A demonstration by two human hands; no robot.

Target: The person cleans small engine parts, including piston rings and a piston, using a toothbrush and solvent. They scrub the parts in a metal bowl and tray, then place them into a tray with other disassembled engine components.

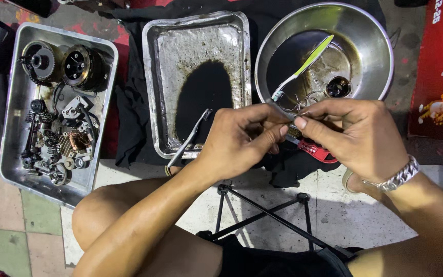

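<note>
My left hand (242, 138) and my right hand (355, 136) meet fingertip to fingertip over the front edge of a round steel bowl (370, 31). Between the fingers both hands pinch a small thin metal part (292, 123), mostly hidden. My right wrist wears a metal bracelet (398, 177). A grey toothbrush (188, 141) leans on the rim of the middle tray just left of my left hand. In the bowl lie a green and white toothbrush (303, 65), thin wire rings and a small dark round part (338, 87) in oily liquid.
A steel tray (152, 77) in the middle holds a dark oil pool. The left tray (11, 102) is full of engine parts, gears and springs. A black cloth (129, 123) lies under the trays. A red box (442, 66) stands at right. Black stool legs (262, 210) sit between my knees.
</note>
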